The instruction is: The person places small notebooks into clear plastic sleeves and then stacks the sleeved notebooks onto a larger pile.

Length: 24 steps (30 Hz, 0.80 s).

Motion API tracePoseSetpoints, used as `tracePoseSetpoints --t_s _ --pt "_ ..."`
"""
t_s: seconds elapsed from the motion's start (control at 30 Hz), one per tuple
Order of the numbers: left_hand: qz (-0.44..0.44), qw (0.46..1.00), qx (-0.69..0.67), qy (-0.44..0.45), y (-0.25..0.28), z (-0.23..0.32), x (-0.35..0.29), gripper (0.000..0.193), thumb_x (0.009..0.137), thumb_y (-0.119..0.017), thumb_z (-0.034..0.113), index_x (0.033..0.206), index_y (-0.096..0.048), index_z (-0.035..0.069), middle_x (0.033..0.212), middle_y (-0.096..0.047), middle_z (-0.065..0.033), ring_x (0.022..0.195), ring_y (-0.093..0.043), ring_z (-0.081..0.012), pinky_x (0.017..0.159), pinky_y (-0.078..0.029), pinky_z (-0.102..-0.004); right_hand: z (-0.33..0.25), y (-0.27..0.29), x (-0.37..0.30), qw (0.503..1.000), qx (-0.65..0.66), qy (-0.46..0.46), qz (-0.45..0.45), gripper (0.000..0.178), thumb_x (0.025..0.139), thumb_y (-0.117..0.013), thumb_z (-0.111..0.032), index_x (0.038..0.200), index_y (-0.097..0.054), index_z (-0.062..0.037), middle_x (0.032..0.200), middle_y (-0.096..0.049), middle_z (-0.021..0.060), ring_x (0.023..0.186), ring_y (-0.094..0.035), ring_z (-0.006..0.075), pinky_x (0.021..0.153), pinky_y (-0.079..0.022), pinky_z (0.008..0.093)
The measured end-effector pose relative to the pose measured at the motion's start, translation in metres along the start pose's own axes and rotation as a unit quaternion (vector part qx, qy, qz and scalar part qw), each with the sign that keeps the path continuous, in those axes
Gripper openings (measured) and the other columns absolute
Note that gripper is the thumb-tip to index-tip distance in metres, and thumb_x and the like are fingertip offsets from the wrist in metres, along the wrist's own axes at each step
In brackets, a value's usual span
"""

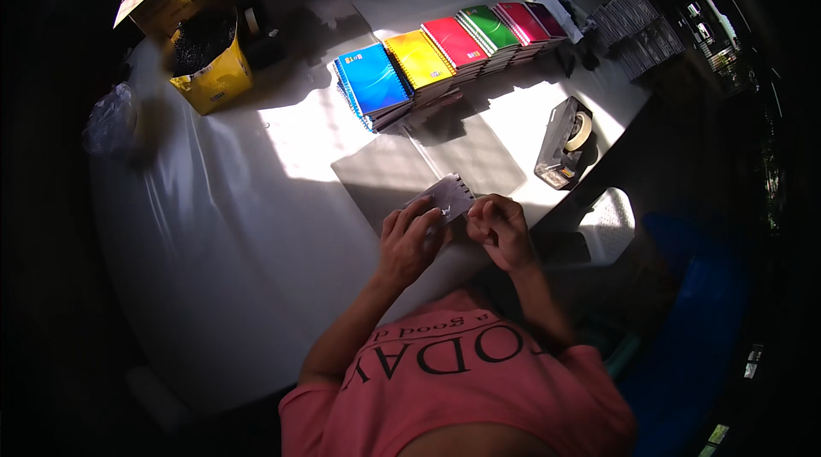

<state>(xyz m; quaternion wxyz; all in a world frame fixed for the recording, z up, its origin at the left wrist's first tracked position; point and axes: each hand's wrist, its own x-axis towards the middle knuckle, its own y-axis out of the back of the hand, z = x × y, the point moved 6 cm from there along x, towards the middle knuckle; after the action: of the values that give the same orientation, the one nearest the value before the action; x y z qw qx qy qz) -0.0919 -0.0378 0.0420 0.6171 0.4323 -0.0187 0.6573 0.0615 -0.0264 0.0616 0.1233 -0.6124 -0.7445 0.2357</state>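
My left hand (409,241) is closed on a small pale spiral notepad (450,195), tilted over the near side of the table. Dark binding loops or holes run along the pad's right edge. Beside that edge my right hand (501,231) has its fingers curled and pressed together; what they pinch, if anything, is too small to make out. Beneath the pad lies a flat grey sheet (368,179). Farther off stand stacks of spiral notebooks, with a blue one (375,79), a yellow one (419,58), a red one (454,41) and a green one (487,29) on top.
A black tape dispenser (558,147) stands at the right table edge. At the far left are a yellow box (218,85) lined with black plastic and a clear plastic bag (111,119). Several stacked bundles (637,29) sit at the far right. A white perforated chair (609,226) is close by.
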Motion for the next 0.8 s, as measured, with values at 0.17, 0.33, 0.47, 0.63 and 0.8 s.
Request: tracePoseSetpoints --t_s 0.17,0.33,0.47,0.63,0.8 --pt "-0.016 0.993 0.06 -0.105 0.006 0.014 0.005 0.043 0.074 -0.065 0.014 0.115 -0.058 0.023 0.101 -0.059 0.0007 0.108 -0.055 -0.0217 0.084 -0.039 -0.0367 0.011 -0.009 0.003 0.978 0.161 -0.131 0.002 0.03 0.093 -0.055 -0.03 0.089 -0.061 -0.0004 0.063 -0.046 -0.0025 0.05 -0.036 0.0032 0.045 -0.028 0.0178" --pt "-0.01 0.994 0.043 -0.101 0.002 0.011 0.0 0.049 0.072 -0.062 0.014 0.118 -0.057 0.029 0.098 -0.058 0.0011 0.111 -0.053 -0.0231 0.084 -0.038 -0.0385 0.008 -0.01 0.008 0.986 0.016 -0.166 0.003 0.027 0.094 -0.054 -0.027 0.09 -0.063 -0.001 0.06 -0.045 -0.0033 0.047 -0.034 0.0013 0.043 -0.024 0.016" --pt "-0.014 0.993 0.043 -0.106 0.002 0.012 0.001 0.05 0.072 -0.062 0.012 0.118 -0.057 0.03 0.098 -0.058 0.0009 0.11 -0.053 -0.0234 0.083 -0.039 -0.0389 -0.002 -0.014 0.01 0.983 -0.016 -0.182 -0.024 0.027 0.094 -0.054 -0.025 0.09 -0.064 -0.0009 0.059 -0.046 -0.0033 0.047 -0.035 0.0007 0.042 -0.024 0.0157" --pt "-0.017 0.991 0.058 -0.116 0.003 0.014 0.002 0.048 0.072 -0.064 0.012 0.116 -0.057 0.03 0.096 -0.058 0.0011 0.11 -0.054 -0.0236 0.08 -0.039 -0.0381 -0.01 -0.013 0.014 0.977 -0.092 -0.19 -0.03 0.026 0.093 -0.056 -0.024 0.093 -0.067 0.0001 0.059 -0.049 -0.0026 0.048 -0.038 0.0003 0.042 -0.025 0.0154" --pt "-0.033 0.989 0.072 -0.127 0.006 0.018 0.007 0.046 0.071 -0.07 0.013 0.114 -0.058 0.028 0.096 -0.059 0.0021 0.109 -0.056 -0.0234 0.079 -0.039 -0.0364 -0.016 -0.021 0.014 0.97 -0.113 -0.21 -0.041 0.023 0.091 -0.059 -0.021 0.092 -0.068 0.0007 0.061 -0.053 -0.0018 0.05 -0.042 0.0009 0.042 -0.029 0.0158"
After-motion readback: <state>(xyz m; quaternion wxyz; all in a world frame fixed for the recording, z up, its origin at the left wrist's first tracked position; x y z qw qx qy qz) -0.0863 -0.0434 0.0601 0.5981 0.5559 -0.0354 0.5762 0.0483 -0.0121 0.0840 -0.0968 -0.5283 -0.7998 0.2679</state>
